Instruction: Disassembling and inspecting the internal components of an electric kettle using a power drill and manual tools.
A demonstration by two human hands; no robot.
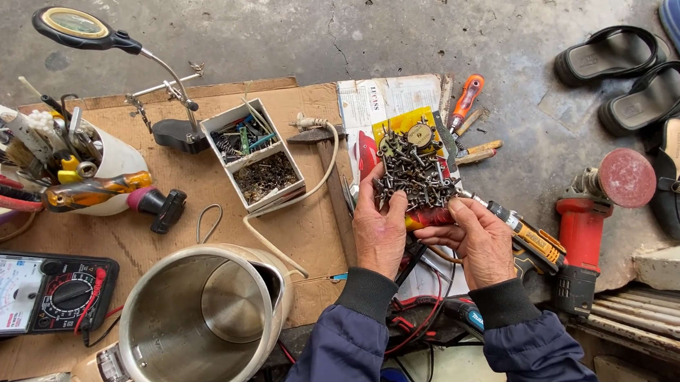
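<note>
- Far to the left of the hands, a black analog multimeter with a red dial (pixel 23 293) lies flat on the brown cardboard sheet (pixel 191 203) that covers the floor.
- Nearer, still left of the hands, a stainless-steel electric kettle with its lid open (pixel 199 318) stands on the cardboard; beyond it sits a small white two-compartment box of dark screws and bits (pixel 254 157).
- The left hand (pixel 378 229) is curled under the near left edge of a small red and yellow tray heaped with dark metal screws (pixel 414 173), thumb lying along its side.
- The tray sits just beyond both hands, its far end over printed paper, apparently held up between them.
- Handling, as I judge it: the heap is loose and dense, so the tray is probably heavier than it looks; any tilt would likely send the screws sliding off. The points are sharp. Best taken by the two near corners, kept level.
- The right hand (pixel 475 240) grips the near right edge, fingers bent, thumb on top.
- To the right of the hands, a red angle grinder with a round disc (pixel 596 213) lies on the concrete floor.
</note>
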